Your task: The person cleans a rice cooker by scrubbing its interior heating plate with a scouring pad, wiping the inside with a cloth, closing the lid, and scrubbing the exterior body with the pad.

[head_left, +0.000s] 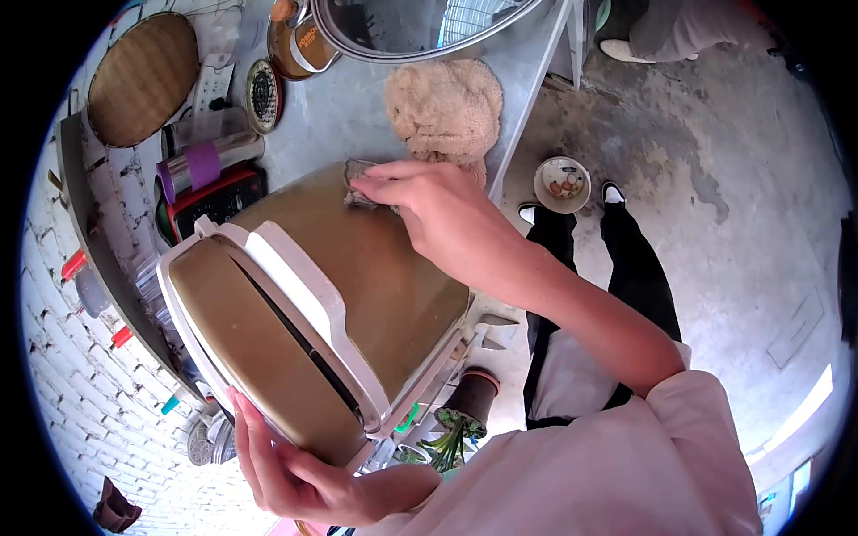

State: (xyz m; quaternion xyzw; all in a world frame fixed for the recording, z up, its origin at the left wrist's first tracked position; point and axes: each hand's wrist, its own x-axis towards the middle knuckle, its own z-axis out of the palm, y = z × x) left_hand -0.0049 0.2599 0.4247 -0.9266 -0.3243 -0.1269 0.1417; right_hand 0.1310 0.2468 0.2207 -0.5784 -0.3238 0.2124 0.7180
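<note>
A large gold-brown appliance with white trim [357, 259] fills the middle of the view, standing on the grey counter. My right hand [438, 201] presses a small grey cloth [358, 186] against the far edge of its gold surface, fingers closed on it. At the near left corner, my left hand [295, 473] grips the white rim of the appliance, with the thumb on the gold panel side and the fingers along the outer edge. A pinkish-beige towel [447, 107] lies on the counter just beyond my right hand.
A glass lid [429, 22], a glass pot [295, 45] and a purple-banded bottle [210, 165] are on the counter. On the floor are a bowl [562, 185] and a potted plant [469, 402]. Another person's leg and shoe [626, 51] show at the top right.
</note>
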